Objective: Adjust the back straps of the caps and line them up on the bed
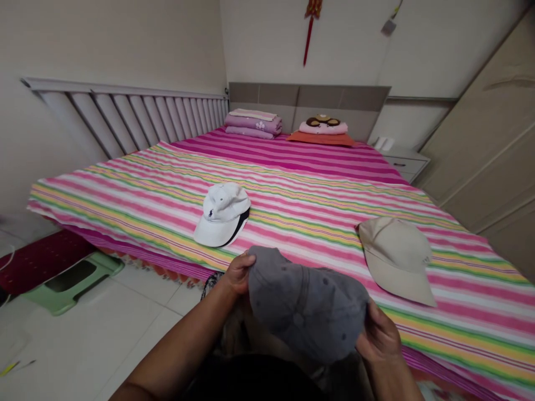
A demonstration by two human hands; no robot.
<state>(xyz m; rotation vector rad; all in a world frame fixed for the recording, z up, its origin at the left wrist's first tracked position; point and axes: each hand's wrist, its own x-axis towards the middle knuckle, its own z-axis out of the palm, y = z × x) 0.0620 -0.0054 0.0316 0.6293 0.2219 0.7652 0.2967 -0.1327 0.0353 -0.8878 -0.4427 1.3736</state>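
A person's left hand (240, 274) and right hand (378, 332) grip opposite sides of a gray cap (309, 303), lifted in front of the body at the near edge of a bed. The step in hand appears to be handling the cap between both hands; any next move likely calls for an even grip, lest the soft crown fold. Its faded crown faces the camera, showing seams, small eyelets and a top button; the brim cannot be made out. Beyond, on a striped bedspread (301, 214), lie a white cap (225, 206) and a beige cap (395, 250).
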